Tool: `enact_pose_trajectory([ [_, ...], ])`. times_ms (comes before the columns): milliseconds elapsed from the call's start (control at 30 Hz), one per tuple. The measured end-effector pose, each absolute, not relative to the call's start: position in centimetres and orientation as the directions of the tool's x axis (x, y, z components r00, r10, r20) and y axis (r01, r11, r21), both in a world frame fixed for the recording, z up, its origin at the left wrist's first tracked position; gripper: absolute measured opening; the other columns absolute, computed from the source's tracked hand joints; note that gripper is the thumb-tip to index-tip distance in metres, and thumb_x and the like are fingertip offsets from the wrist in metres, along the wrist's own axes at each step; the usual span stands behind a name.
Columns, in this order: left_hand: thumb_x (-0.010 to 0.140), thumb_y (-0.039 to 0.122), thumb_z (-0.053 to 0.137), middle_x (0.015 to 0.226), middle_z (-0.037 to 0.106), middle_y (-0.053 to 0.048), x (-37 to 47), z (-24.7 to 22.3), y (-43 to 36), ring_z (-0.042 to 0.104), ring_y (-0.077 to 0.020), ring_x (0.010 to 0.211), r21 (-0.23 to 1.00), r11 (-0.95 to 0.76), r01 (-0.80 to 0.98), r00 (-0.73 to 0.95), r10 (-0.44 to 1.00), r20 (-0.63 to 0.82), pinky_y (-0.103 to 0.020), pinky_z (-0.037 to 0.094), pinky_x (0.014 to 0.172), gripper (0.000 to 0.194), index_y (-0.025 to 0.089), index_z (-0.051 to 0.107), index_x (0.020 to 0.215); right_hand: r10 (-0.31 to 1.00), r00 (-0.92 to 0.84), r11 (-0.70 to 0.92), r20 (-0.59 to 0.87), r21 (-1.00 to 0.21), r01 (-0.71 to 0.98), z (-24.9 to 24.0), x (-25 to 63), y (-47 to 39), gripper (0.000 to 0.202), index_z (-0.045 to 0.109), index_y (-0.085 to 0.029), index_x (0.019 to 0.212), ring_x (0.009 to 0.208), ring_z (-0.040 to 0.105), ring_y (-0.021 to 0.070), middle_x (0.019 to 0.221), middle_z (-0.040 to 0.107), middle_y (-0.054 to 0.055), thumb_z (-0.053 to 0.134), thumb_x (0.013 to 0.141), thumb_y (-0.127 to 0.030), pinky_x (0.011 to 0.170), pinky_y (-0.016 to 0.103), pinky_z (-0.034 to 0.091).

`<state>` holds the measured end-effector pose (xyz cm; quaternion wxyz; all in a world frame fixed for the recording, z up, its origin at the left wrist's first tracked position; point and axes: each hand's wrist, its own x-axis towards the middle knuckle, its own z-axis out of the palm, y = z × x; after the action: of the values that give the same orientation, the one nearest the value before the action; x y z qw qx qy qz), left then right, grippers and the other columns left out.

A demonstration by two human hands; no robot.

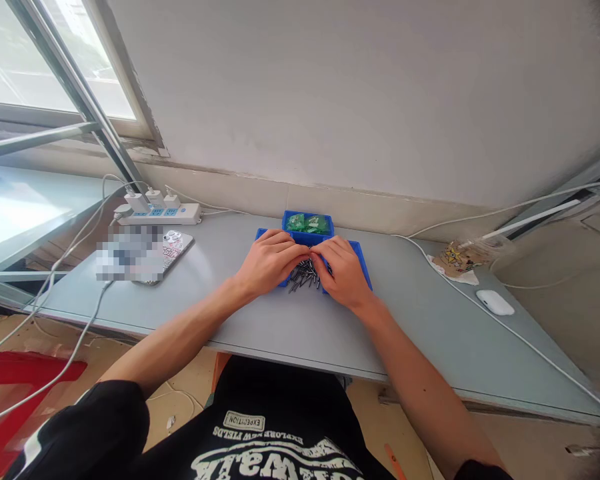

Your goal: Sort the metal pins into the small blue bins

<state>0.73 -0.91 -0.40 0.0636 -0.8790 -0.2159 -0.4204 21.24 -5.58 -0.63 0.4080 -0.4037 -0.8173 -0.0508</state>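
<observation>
My left hand (271,261) and my right hand (341,270) meet above the table, their thumbs and forefingers pinched together. Whatever is between the fingertips is too small to make out. Just below them lies a pile of thin dark metal pins or screws (305,275). A blue bin (265,233) sits partly hidden under my left hand, and another blue bin (363,263) is partly covered by my right. Behind the hands stands a third blue bin (307,237) with green pieces (307,223) in it, perhaps bagged.
On the left of the grey table (205,307) are a phone (175,247) and a white power strip (160,213) with chargers and cables. White earbud case (495,302), brown paper bag (457,260) and a long cable (480,310) lie on the right. A wall (355,100) rises behind.
</observation>
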Motion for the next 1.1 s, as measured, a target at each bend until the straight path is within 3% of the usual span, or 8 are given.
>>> enact_pose_trajectory([
  [167,0.107,0.036,0.053,0.086,0.076,-0.002,0.84,-0.22,-1.17,0.067,-0.0170,0.085,0.081,-0.869,0.488,0.522,0.365,0.771,-0.035,0.048,0.087,0.023,0.023,0.072,0.101,0.599,-0.328,0.687,0.731,-0.258,0.679,-0.85,21.40,-5.37,0.020,0.063,-0.023,0.099,0.084,0.057,0.0227,0.090,0.069,0.007,0.045,0.107,-0.027,0.079,0.040,0.047],
  [667,0.108,0.030,0.050,0.091,0.077,-0.002,1.04,0.00,-1.56,0.066,-0.0171,0.086,0.044,-0.879,0.475,0.553,0.337,0.762,-0.035,0.045,0.084,0.024,0.022,0.071,0.100,0.550,-0.315,0.704,0.773,-0.226,0.674,-0.62,21.32,-5.50,0.021,0.059,-0.023,0.091,0.081,0.057,0.0214,0.086,0.068,0.005,0.046,0.108,-0.027,0.078,0.038,0.045],
  [900,0.107,0.029,0.053,0.086,0.076,-0.001,1.17,-0.05,-1.43,0.065,-0.0162,0.082,0.024,-0.867,0.497,0.520,0.320,0.792,-0.033,0.045,0.082,0.021,0.020,0.069,0.097,0.588,-0.308,0.678,0.748,-0.248,0.692,-0.98,21.42,-5.44,0.017,0.060,-0.023,0.105,0.083,0.060,0.0216,0.092,0.067,0.006,0.045,0.108,-0.030,0.079,0.037,0.047],
  [1100,0.108,0.029,0.050,0.088,0.075,-0.002,1.19,-0.12,-1.47,0.065,-0.0167,0.083,0.022,-0.873,0.486,0.555,0.329,0.764,-0.034,0.045,0.084,0.023,0.020,0.069,0.100,0.576,-0.333,0.679,0.746,-0.209,0.704,-1.05,21.50,-5.23,0.018,0.058,-0.024,0.100,0.085,0.060,0.0212,0.093,0.069,0.005,0.043,0.109,-0.027,0.078,0.036,0.045],
])
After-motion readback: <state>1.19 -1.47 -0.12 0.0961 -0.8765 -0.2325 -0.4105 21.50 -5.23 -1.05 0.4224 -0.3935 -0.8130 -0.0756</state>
